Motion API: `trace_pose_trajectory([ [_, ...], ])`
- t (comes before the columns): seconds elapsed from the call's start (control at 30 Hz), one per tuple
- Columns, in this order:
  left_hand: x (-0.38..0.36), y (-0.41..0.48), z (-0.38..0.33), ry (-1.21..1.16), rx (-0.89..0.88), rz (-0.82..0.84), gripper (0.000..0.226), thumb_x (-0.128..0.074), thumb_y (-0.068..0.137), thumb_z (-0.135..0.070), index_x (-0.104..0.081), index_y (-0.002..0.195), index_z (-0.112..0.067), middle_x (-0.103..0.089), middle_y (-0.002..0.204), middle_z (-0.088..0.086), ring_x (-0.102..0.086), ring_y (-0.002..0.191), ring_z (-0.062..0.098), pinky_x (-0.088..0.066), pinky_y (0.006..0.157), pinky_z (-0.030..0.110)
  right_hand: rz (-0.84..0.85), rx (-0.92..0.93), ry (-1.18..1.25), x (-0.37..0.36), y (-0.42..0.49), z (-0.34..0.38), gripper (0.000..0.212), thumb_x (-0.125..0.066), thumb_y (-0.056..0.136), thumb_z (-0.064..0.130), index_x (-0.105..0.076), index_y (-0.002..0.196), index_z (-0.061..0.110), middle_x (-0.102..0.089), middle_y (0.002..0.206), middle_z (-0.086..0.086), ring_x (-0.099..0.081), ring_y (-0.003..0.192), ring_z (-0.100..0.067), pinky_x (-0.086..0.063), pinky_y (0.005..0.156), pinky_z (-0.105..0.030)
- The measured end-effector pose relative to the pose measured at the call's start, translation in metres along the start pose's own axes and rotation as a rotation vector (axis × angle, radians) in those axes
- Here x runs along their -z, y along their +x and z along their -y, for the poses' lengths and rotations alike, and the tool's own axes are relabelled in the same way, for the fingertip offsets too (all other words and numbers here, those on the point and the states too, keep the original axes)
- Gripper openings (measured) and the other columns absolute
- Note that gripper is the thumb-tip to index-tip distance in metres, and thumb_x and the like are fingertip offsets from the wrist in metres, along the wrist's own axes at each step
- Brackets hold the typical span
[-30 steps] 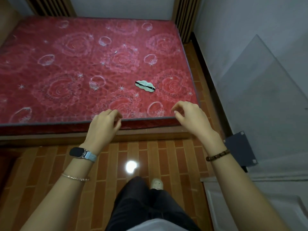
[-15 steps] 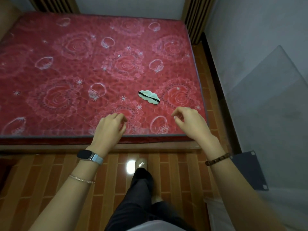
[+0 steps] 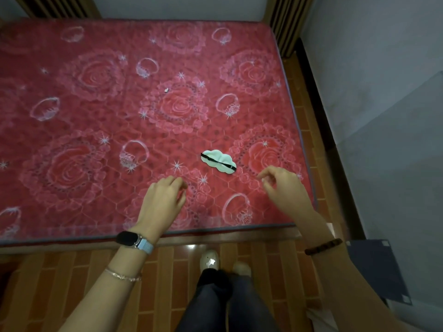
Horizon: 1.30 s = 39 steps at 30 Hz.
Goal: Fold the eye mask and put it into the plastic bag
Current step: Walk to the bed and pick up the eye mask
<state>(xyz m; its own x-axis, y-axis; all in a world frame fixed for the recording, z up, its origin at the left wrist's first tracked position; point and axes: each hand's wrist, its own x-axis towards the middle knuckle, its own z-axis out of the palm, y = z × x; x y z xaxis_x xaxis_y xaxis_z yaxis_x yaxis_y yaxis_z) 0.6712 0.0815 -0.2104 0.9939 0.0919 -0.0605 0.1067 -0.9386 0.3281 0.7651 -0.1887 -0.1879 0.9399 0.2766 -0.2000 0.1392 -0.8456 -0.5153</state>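
A pale green, cloud-shaped eye mask (image 3: 217, 158) with a black strap across it lies flat on the red rose-patterned mattress (image 3: 96, 130), toward its front right. My left hand (image 3: 163, 200) hovers over the mattress below and to the left of the mask, fingers loosely curled and holding nothing. My right hand (image 3: 285, 188) hangs to the mask's lower right, fingers also loosely curled and holding nothing. Neither hand touches the mask. No plastic bag is visible.
A tiny white scrap (image 3: 166, 90) lies mid-mattress. The bed's front edge (image 3: 215, 230) meets a brick-pattern floor (image 3: 60, 283) where my feet (image 3: 211, 259) stand. A grey wall (image 3: 383, 92) runs along the right; a dark blue flat board (image 3: 376, 269) lies at its foot.
I have stepped closer to the bed. Both hands have moved forward over the mattress toward the eye mask, which has not moved.
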Motion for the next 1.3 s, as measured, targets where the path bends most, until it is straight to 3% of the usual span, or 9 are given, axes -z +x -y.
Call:
trace_pose_trajectory([
  [0.17,-0.040,0.044,0.010,-0.006,0.054,0.030,0.014,-0.060,0.091,-0.014,-0.067,0.102,-0.011,-0.067,0.098,0.005,-0.063,0.090,0.028,-0.047,0.080,0.041,-0.016,-0.022,0.072,-0.021,0.063,-0.023,0.015,-0.057,0.092,0.012,-0.069,0.101,0.017,-0.054,0.072,0.015,-0.050,0.064,0.001,-0.038,0.055,-0.022],
  [0.3,-0.091,0.082,0.020,-0.025,0.113,0.064,0.016,-0.056,0.094,-0.015,-0.065,0.107,-0.013,-0.065,0.104,0.003,-0.061,0.094,0.024,-0.046,0.085,0.038,0.033,-0.072,0.173,-0.056,0.116,-0.047,0.017,-0.059,0.091,0.009,-0.069,0.104,0.014,-0.070,0.092,0.000,-0.065,0.082,-0.016,-0.057,0.078,-0.039],
  [0.53,-0.203,0.154,0.042,-0.047,0.102,0.145,0.033,-0.061,0.091,-0.013,-0.062,0.123,-0.014,-0.062,0.121,0.004,-0.060,0.110,0.024,-0.046,0.097,0.037,0.073,-0.067,0.192,-0.150,0.200,-0.106,0.016,-0.060,0.090,0.014,-0.066,0.105,0.016,-0.067,0.096,-0.002,-0.064,0.085,-0.017,-0.056,0.080,-0.043],
  [0.63,-0.249,0.186,0.050,-0.059,0.081,0.138,0.038,-0.063,0.089,-0.009,-0.062,0.126,-0.010,-0.060,0.131,0.009,-0.057,0.122,0.028,-0.043,0.104,0.042,0.108,-0.093,0.196,-0.195,0.231,-0.132,0.022,-0.062,0.090,0.017,-0.062,0.112,0.016,-0.063,0.105,-0.005,-0.062,0.092,-0.020,-0.053,0.086,-0.041],
  [0.8,-0.320,0.225,0.068,-0.063,-0.001,0.139,0.044,-0.065,0.085,-0.008,-0.061,0.128,-0.010,-0.059,0.133,0.008,-0.056,0.123,0.028,-0.042,0.104,0.044,0.129,-0.189,0.252,-0.267,0.271,-0.173,0.038,-0.069,0.086,0.015,-0.056,0.122,0.009,-0.053,0.112,-0.009,-0.060,0.101,-0.025,-0.045,0.089,-0.029],
  [0.9,-0.357,0.239,0.077,-0.007,-0.013,0.178,0.051,-0.060,0.087,-0.014,-0.052,0.138,-0.016,-0.051,0.142,0.005,-0.048,0.132,0.024,-0.035,0.111,0.044,0.101,-0.241,0.279,-0.302,0.287,-0.190,0.041,-0.070,0.085,0.014,-0.054,0.122,0.005,-0.055,0.118,-0.016,-0.060,0.104,-0.028,-0.045,0.092,-0.031],
  [1.07,-0.397,0.249,0.085,0.071,0.009,0.223,0.056,-0.054,0.092,-0.023,-0.040,0.147,-0.022,-0.041,0.150,0.002,-0.038,0.140,0.019,-0.022,0.118,0.042,0.043,-0.293,0.395,-0.336,0.301,-0.202,0.041,-0.073,0.084,0.013,-0.054,0.120,0.008,-0.058,0.117,-0.014,-0.062,0.080,-0.013,-0.045,0.067,-0.007],
  [1.23,-0.411,0.248,0.089,0.065,0.006,0.211,0.057,-0.056,0.090,-0.020,-0.042,0.146,-0.017,-0.040,0.151,0.008,-0.042,0.137,0.024,-0.028,0.116,0.044,0.040,-0.341,0.537,-0.351,0.310,-0.197,0.037,-0.074,0.082,0.019,-0.057,0.115,0.015,-0.065,0.098,0.006,-0.064,0.086,-0.012,-0.046,0.070,-0.020],
  [1.3,-0.412,0.247,0.090,0.044,0.004,0.210,0.059,-0.056,0.090,-0.020,-0.040,0.147,-0.016,-0.037,0.152,0.008,-0.041,0.137,0.023,-0.029,0.116,0.043,0.064,-0.311,0.531,-0.354,0.312,-0.192,0.031,-0.073,0.083,0.018,-0.062,0.111,0.012,-0.068,0.095,0.003,-0.064,0.088,-0.015,-0.046,0.071,-0.023],
])
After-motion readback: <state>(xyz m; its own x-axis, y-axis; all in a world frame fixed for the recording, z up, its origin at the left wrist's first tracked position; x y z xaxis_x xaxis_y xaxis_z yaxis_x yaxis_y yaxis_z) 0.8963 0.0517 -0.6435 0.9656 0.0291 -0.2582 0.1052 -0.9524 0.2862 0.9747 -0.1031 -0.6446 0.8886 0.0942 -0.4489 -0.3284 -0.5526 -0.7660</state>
